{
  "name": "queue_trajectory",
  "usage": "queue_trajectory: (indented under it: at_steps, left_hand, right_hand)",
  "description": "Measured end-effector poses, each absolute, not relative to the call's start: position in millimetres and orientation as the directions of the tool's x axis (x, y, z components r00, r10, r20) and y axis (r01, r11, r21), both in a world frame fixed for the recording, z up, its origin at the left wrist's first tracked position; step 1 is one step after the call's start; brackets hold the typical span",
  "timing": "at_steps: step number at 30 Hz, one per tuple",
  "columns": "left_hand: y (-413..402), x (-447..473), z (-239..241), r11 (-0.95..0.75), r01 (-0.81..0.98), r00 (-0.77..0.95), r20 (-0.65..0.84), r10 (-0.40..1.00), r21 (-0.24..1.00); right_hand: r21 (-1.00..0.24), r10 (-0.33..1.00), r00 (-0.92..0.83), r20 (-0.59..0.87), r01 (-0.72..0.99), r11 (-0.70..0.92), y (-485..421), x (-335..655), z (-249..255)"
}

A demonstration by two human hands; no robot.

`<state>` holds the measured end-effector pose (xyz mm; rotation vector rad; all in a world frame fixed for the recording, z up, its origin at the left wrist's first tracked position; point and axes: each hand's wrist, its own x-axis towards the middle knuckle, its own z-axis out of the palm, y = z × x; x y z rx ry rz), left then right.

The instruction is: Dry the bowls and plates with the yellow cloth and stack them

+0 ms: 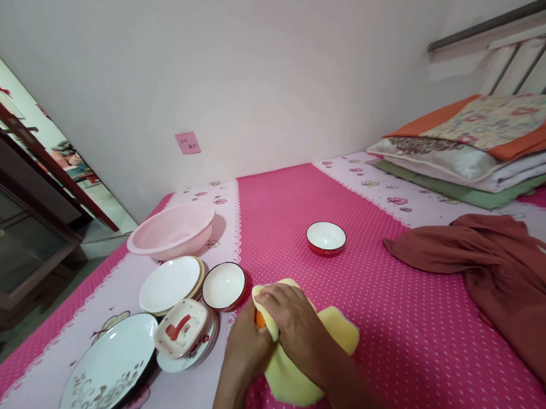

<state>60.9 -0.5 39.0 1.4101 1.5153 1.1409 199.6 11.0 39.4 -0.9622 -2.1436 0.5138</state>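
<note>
My right hand (pixel 291 318) is closed over a yellow cloth (pixel 293 381), whose loose ends hang below and to the right of it. Close against it, my left hand (pixel 248 341) grips an orange object (pixel 260 319). Only a small patch of orange shows between the hands, so its kind is hidden. Just left of my hands sits a red bowl with a white inside (pixel 224 285). Another red bowl, white within and dark-rimmed (pixel 326 236), stands apart farther back on the pink bedspread (pixel 277 198).
On the left are a pink basin (pixel 171 228), stacked white plates (pixel 169 284), a square dish (pixel 182 328) on small plates (pixel 191 358), and a large patterned plate (pixel 110 363). Brown-red cloth (pixel 490 272) lies right, before folded bedding (pixel 472 146). A wall (pixel 277 73) rises behind.
</note>
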Motion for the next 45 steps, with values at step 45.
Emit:
queue_trajectory:
  at_steps: [45]
  left_hand:
    - [4, 79, 35, -0.086, -0.247, -0.310, 0.005, 0.951, 0.965]
  right_hand:
    - [-0.937, 0.997, -0.040, 0.068, -0.347, 0.050, 38, 212, 20]
